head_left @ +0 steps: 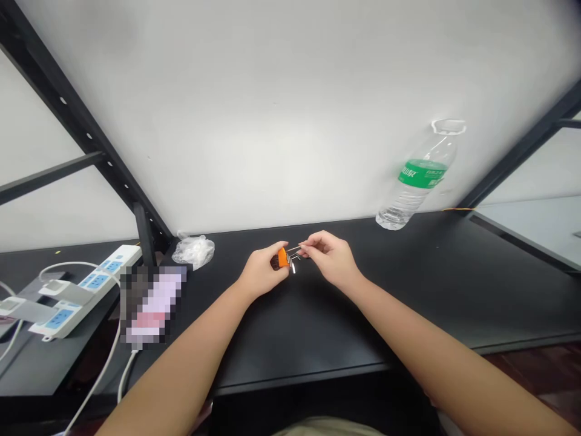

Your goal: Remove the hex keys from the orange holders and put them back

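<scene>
Over the middle of the black table (pixel 454 284), my left hand (pixel 261 272) is closed around a small orange holder (pixel 283 258) from which several thin metal keys stick out to the right. My right hand (pixel 330 257) pinches the end of one of these metal keys (pixel 296 250) between thumb and fingers. The two hands are close together, a few centimetres above the tabletop. What the holder's far side looks like is hidden by my left fingers.
A clear water bottle (pixel 420 178) with a green label stands at the back right against the white wall. A crumpled plastic bag (pixel 195 250) lies at the back left. A white power strip (pixel 82 290) with plugs and cables sits at the left, beside a blurred-out object (pixel 152 303).
</scene>
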{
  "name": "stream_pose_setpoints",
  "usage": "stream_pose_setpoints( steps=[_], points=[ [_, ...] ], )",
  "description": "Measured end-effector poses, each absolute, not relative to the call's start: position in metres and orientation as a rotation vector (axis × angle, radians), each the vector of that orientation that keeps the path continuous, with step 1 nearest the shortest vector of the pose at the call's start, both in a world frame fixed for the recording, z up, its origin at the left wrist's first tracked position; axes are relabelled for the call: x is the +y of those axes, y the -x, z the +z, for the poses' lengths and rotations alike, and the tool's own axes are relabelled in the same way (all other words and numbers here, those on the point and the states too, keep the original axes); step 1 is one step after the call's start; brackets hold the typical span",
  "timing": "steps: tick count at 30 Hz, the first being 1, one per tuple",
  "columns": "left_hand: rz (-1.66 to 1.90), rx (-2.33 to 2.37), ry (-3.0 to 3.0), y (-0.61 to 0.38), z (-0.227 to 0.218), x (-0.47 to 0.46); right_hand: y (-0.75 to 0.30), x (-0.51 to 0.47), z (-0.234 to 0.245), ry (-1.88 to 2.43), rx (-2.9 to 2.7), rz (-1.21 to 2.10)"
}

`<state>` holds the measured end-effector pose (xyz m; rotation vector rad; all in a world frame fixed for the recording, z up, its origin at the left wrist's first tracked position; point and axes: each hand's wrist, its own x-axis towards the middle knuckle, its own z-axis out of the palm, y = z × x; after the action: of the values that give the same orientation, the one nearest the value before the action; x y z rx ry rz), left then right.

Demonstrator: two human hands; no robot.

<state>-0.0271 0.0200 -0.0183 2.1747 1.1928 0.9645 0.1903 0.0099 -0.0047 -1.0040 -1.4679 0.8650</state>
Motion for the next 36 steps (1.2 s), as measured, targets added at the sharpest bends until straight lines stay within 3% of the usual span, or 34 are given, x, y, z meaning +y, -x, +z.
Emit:
stream_pose_setpoints(
  steps=[13,25,36],
  points=[
    [0.94,1.3,-2.404,0.032,-0.021,0.025,-0.192,0.009,-0.003,1.108,-1.593,0.887],
    [0.812,1.423,-2.881,0.02,-0.017,0.016,-0.189,0.021,-0.009,1.06,-1.059,1.497],
    [0.841,1.493,-2.747,0.02,-0.019,0.02,-0.172,0.003,-0.008,1.046,-1.245,1.485]
  ],
)
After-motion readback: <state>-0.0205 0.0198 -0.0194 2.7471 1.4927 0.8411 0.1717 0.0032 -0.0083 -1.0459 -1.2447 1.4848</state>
